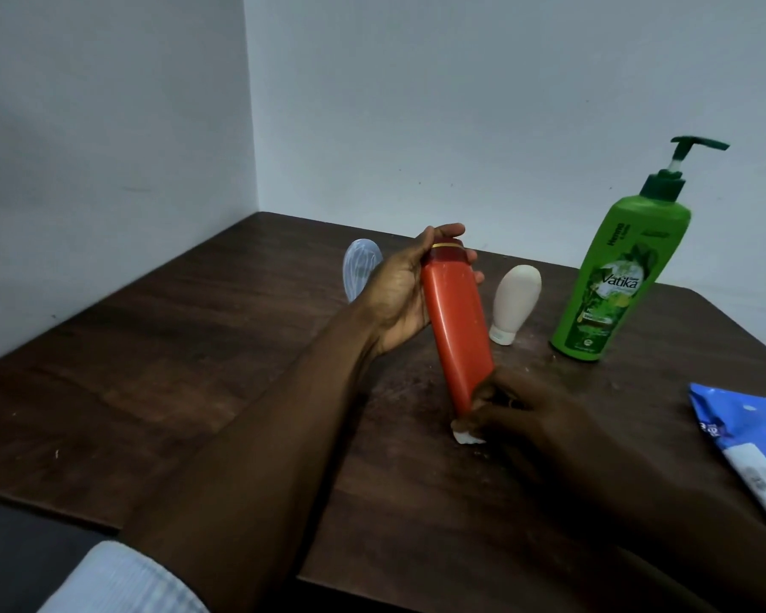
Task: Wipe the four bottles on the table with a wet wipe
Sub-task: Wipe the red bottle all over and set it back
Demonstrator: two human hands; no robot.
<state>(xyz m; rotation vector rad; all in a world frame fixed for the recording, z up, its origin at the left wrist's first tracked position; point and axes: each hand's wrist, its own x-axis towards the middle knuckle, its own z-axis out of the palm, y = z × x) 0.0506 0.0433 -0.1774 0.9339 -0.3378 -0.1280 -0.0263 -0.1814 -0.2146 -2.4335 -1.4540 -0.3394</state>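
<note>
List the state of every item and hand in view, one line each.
Red bottle: tilted, held at both ends.
Left hand: grips its cap end.
Right hand: holds wet wipe against its lower end.
Green pump bottle: upright on table.
Cream tube: standing on its cap.
Clear bottle: partly hidden behind left hand.
Wipes pack: lying flat.

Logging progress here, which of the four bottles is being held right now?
The red-orange plastic bottle: the left hand grips its capped end; the clear bottle, cream bottle and green pump bottle stand on the dark wooden table.
</note>
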